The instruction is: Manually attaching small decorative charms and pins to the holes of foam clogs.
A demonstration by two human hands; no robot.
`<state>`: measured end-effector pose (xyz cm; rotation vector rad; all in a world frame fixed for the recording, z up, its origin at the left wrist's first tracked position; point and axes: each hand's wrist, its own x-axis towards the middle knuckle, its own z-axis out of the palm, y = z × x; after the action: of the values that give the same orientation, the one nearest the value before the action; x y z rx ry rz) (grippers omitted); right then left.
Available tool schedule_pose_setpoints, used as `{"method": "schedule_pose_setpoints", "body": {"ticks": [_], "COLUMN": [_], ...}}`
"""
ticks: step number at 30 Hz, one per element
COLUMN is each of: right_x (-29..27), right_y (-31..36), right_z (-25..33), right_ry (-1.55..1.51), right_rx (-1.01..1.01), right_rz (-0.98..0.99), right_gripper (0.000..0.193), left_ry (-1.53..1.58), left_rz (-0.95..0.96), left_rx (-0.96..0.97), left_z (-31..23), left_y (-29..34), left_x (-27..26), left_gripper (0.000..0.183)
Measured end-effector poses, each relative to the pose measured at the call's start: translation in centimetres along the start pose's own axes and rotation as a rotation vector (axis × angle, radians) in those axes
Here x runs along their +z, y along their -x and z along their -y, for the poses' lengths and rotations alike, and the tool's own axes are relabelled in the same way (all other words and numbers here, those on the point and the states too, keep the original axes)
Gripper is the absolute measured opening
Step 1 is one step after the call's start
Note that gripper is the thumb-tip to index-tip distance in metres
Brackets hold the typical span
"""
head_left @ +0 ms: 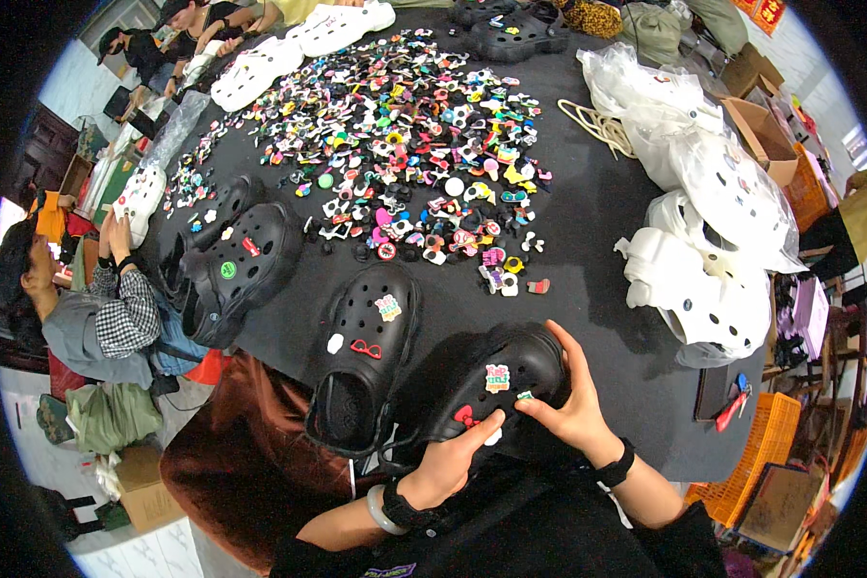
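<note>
On my feed, the right hand's (576,409) fingers wrap the far side of a black clog (520,356), its thumb against a small white-and-green charm (524,396) on the upper. The left hand (450,464) grasps the same clog nearer the heel, its thumb lying across the upper between a red bow charm (464,416) and a white charm (493,437); I can't tell how its hidden fingers sit. The clog is over the near edge of the dark table (578,255), toe pointing away. Just left of it I see a second clog (368,332) with a lettered charm, a white one and red glasses. Beyond spreads a loose heap of colourful charms (395,144). Farther left, more black clogs (246,260) stand near a co-worker (91,299), whose hands are at a white clog (141,200). To my right are white clogs in clear plastic (718,279), and an orange basket (769,448) sits past the table's edge.
</note>
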<state>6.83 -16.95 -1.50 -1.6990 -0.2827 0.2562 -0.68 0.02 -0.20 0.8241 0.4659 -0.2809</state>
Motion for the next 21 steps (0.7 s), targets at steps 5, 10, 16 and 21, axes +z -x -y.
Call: {"method": "schedule_pose_setpoints", "body": {"ticks": [5,10,16,21], "right_x": [0.3,-0.3,-0.9,-0.9], "right_y": [0.2,-0.3,-0.7,-0.7], "right_z": [-0.2,-0.2,-0.1,-0.3], "right_ry": [-0.062,-0.109,-0.149,-0.164], "right_rx": [0.076,0.108,0.133,0.128], "right_rz": [-0.040,-0.016,0.070,0.086], "right_gripper": [0.095,0.097,0.098,0.097], "left_ry": [-0.008,-0.051,-0.046,-0.045], "left_rz": [0.001,0.004,0.018,0.016], "left_rx": [-0.008,0.058,0.074,0.031], "left_z": [-0.2,-0.2,0.0,-0.1], "left_y": [0.2,0.2,0.4,0.4], "left_x": [0.1,0.3,0.4,0.3], "left_gripper": [0.029,0.030,0.031,0.034]}}
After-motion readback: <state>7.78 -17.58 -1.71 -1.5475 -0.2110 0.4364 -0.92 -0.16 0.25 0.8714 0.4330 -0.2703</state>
